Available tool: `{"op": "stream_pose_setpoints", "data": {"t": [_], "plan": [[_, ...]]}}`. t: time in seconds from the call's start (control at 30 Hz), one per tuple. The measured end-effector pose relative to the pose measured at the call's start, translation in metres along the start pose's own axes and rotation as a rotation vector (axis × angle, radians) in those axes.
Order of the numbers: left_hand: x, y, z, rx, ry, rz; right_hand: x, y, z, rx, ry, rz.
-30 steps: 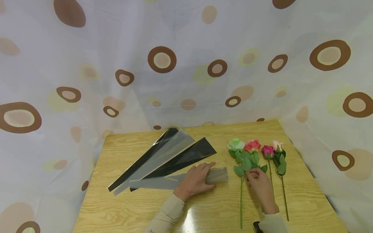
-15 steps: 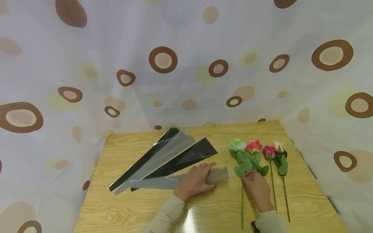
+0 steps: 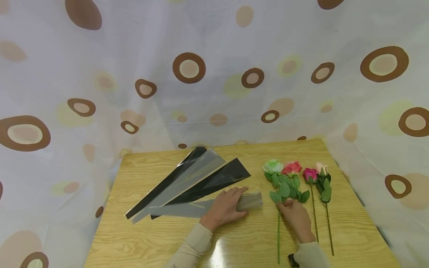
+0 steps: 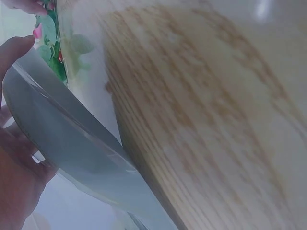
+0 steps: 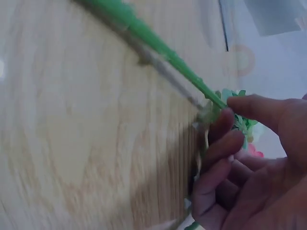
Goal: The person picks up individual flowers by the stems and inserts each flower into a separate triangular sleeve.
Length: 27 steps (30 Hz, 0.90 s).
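My left hand (image 3: 225, 207) grips a grey see-through flower sleeve (image 3: 250, 201) lying across the table's middle. The left wrist view shows thumb and fingers round the sleeve's wide, gaping end (image 4: 72, 124). To its right lies an artificial rose with a pale green bloom (image 3: 273, 166). My right hand (image 3: 296, 219) pinches that rose's green stem (image 5: 177, 62) just below the leaves, between thumb and forefinger. A coral rose (image 3: 292, 168) lies close beside it, its stem hidden by the right hand and forearm.
A magenta rose (image 3: 310, 174) and a pale pink rose (image 3: 320, 169) lie further right, stems toward me. Black sleeves (image 3: 214, 183) and another grey sleeve (image 3: 191, 176) fan out at the left. Patterned curtains (image 3: 214, 93) surround the wood-grain table (image 3: 134, 245).
The right hand has shifted slightly left onto the pale green rose's stem and now pinches it. The left hand stays on the sleeve.
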<state>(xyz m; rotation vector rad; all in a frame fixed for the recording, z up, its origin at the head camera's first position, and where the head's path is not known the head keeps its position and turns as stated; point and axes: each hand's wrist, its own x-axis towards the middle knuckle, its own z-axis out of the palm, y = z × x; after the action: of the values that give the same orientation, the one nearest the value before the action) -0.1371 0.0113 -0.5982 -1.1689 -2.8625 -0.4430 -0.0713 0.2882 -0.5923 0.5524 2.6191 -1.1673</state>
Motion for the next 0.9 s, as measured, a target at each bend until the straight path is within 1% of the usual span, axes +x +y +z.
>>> {"op": "stream_pose_setpoints", "data": {"t": [0.1,0.2,0.37,0.43,0.53,0.67,0.8,0.9], "plan": [[0.0,0.0,0.0,-0.006,0.0,0.002,0.002,0.003,0.002,0.029,-0.013,-0.021],[0.0,0.0,0.0,-0.006,0.0,0.007,0.002,0.002,0.003,0.096,-0.025,-0.026],[0.0,0.0,0.001,0.0,0.003,0.01,0.002,-0.008,-0.005,0.313,-0.039,-0.009],[0.0,0.0,0.001,0.001,0.001,0.007,0.002,-0.014,-0.012,0.384,-0.026,-0.027],[0.0,0.0,0.001,-0.003,-0.009,0.002,0.002,-0.022,-0.025,0.451,0.003,-0.075],[-0.001,0.001,0.0,-0.012,-0.022,-0.005,0.004,-0.03,-0.041,0.501,0.053,-0.141],[-0.002,0.001,-0.001,-0.011,-0.027,-0.007,0.006,-0.036,-0.052,0.603,0.118,-0.165],[-0.002,0.001,0.0,-0.009,-0.024,-0.007,0.006,-0.039,-0.057,0.681,0.155,-0.165]]}}
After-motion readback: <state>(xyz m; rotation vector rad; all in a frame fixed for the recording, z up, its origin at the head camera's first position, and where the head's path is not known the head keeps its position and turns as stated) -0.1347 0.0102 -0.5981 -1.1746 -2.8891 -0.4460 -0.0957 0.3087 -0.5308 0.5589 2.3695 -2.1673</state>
